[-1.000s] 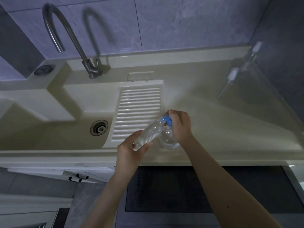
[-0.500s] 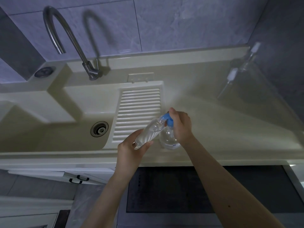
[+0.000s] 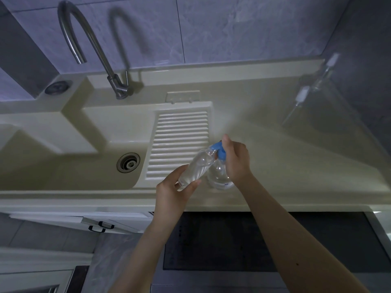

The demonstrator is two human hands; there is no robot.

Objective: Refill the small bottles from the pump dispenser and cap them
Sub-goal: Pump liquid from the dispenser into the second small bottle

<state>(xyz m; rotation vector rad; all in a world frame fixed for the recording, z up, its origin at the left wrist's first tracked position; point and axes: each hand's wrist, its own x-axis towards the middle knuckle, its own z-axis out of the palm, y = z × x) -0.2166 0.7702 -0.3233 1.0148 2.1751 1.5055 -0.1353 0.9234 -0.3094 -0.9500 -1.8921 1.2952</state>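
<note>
Raised thumb (image 3: pixel 226 138); pump head (image 3: pixel 218 149) half-hidden.

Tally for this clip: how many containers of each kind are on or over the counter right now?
Pump dispenser, blue head, standing on the counter: 1
Small clear bottle, tilted, mouth at the pump spout: 1
Clear spray bottles lying at the far right: 2
Total: 4

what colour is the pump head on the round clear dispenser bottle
Blue pump head, seen in the head view.

grey tiled wall (image 3: pixel 232 28) | cream sink counter (image 3: pixel 275 166) | dim light
</note>
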